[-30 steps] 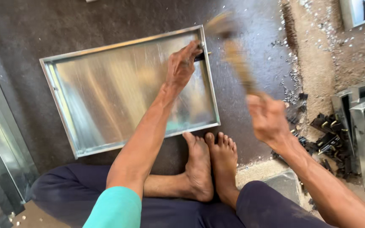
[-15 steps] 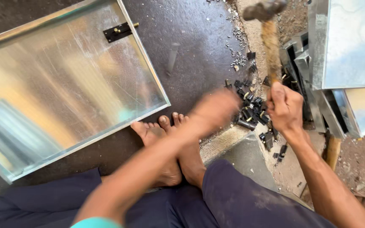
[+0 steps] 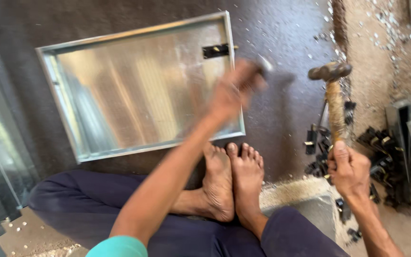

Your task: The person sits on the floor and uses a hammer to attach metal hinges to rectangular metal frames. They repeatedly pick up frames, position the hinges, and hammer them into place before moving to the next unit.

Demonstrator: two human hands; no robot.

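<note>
Sitting cross-legged on the dark floor, I have the shallow sheet-metal tray [image 3: 139, 95] lying flat ahead of my bare feet [image 3: 231, 183], open side up; a small black bracket [image 3: 215, 50] sits inside its far right corner, against the rim. My left hand [image 3: 236, 88] hovers over the tray's right edge, blurred; the fingers look curled round a small pale piece, though I cannot tell for certain what it is. My right hand [image 3: 350, 169] is closed firmly round the wooden handle of the hammer [image 3: 331, 90], head raised, well to the right of the tray; loose black brackets [image 3: 381, 157] lie heaped on the floor just beside it. Judged step: positioning a fitting at the tray's edge, hammer held ready. The next move calls for a steady left hand, fingers clear of the strike point, and a controlled blow.
</note>
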